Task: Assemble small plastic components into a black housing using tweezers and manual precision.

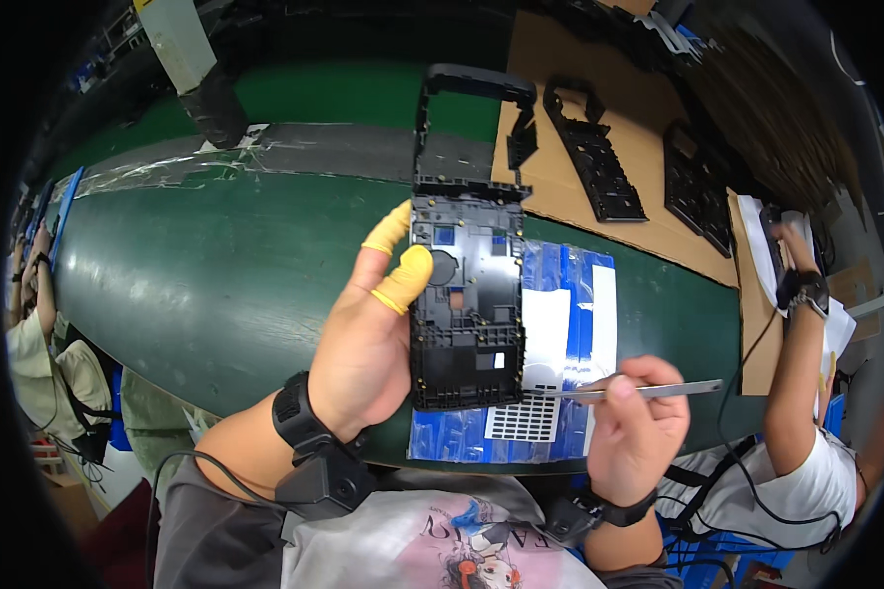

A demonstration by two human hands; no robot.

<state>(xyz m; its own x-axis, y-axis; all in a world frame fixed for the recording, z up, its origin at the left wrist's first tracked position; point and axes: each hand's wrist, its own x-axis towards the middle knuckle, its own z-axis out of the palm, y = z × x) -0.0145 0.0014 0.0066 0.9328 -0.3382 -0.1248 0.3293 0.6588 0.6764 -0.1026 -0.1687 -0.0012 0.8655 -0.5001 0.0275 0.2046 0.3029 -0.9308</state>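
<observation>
My left hand, with yellow finger cots on the thumb and a finger, grips a black plastic housing by its left side. The housing is upright in the picture, its ribbed inner face showing and an open frame loop at its top. Between thumb and fingers, my right hand pinches metal tweezers. Their tips point left, close to the housing's lower right corner and over a white sheet of small black stickers. Whether the tips hold anything is too small to tell. Under the sheet lies a blue plastic-covered pad.
More white sheets lie on the pad. Beyond it, two similar black housings rest on cardboard over the green table. A co-worker's arm reaches in at right; another person sits far left. A post stands at the back.
</observation>
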